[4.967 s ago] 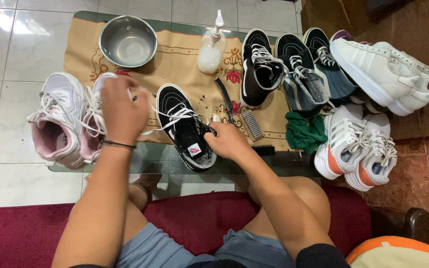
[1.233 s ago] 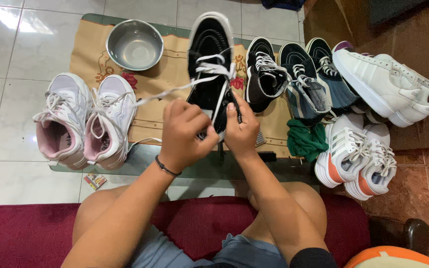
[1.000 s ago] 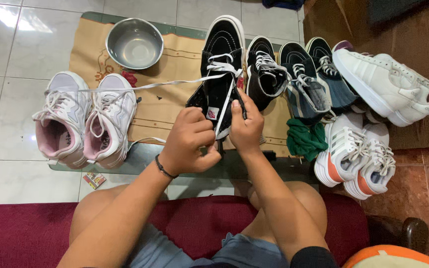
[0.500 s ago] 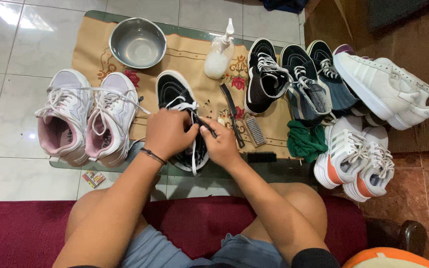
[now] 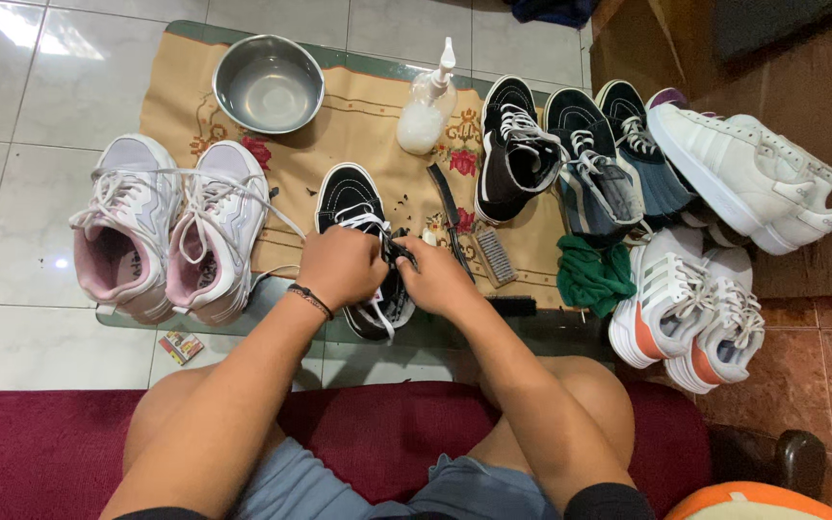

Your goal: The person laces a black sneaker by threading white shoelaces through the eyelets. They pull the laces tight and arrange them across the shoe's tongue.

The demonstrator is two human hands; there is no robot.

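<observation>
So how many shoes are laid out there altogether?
10 visible: a white-and-pink pair at left, a black shoe under both hands, four dark shoes at upper middle, a white shoe at far right, a white-and-orange pair below it. More may be hidden.

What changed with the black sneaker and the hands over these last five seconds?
The black canvas sneaker with white laces was lifted off the patterned mat toe-up, then lowered back flat. Both the left hand and the right hand now grip it at the laces. The steel bowl, the spray bottle and the pink-lined white sneakers stayed put.
</observation>
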